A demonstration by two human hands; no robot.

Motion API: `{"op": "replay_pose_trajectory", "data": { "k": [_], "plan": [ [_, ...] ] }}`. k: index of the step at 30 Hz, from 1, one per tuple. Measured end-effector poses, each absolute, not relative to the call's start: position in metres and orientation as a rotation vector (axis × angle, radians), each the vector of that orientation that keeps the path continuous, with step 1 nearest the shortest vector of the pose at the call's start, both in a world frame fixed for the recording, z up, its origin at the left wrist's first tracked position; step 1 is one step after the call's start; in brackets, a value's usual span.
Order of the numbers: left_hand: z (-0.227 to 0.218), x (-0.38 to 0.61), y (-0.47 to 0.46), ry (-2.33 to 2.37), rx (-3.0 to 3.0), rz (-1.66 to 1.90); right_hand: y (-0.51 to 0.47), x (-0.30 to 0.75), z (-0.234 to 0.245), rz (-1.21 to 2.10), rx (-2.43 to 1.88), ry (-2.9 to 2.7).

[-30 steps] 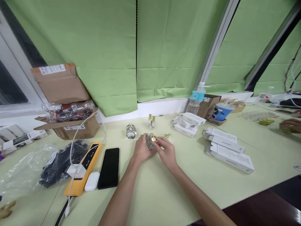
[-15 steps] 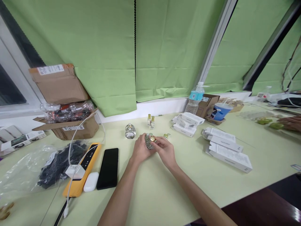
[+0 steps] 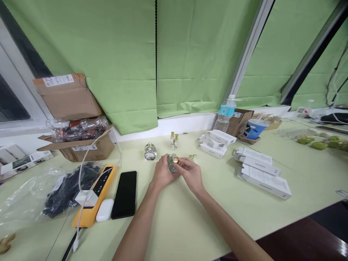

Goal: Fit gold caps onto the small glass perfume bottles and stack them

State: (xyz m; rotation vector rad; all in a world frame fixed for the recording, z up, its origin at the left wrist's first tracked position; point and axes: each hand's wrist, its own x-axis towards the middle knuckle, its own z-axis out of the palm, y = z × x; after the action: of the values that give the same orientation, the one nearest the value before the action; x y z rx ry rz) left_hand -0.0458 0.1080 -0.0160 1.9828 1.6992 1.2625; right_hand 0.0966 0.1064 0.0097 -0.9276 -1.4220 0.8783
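My left hand (image 3: 162, 170) is wrapped round a small ribbed glass bottle (image 3: 171, 166). The thumb and fingers of my right hand (image 3: 191, 174) pinch a gold cap (image 3: 175, 160) at the bottle's top; whether it is seated on the neck or apart from it I cannot tell. Just to the left stands a round clear glass bottle (image 3: 150, 151) with a label. Behind my hands two slim glass vials (image 3: 176, 142) with gold tops stand side by side. Some small shiny pieces (image 3: 193, 157) lie beyond my right hand, partly hidden by it.
To my left lie a black phone (image 3: 124, 194), a white earbud case (image 3: 104, 210), an orange power strip (image 3: 89, 203) and a carton (image 3: 84, 149) of plastic bottles. White boxes (image 3: 265, 177), a water bottle (image 3: 227, 114) and a blue cup (image 3: 255, 129) are on the right, with green fruit (image 3: 319, 145) beyond.
The gold cap in my right fingers has shifted slightly left. Another person's hand over the green fruit at the far right has gone out of view.
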Motion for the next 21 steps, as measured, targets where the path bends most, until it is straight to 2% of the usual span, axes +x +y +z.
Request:
{"op": "replay_pose_trajectory", "data": {
  "k": [21],
  "plan": [
    [-0.0146, -0.0461, 0.1077, 1.701, 1.985, 1.258, 0.1086, 0.0959, 0.0122, 0.908, -0.940, -1.377]
  ]
}}
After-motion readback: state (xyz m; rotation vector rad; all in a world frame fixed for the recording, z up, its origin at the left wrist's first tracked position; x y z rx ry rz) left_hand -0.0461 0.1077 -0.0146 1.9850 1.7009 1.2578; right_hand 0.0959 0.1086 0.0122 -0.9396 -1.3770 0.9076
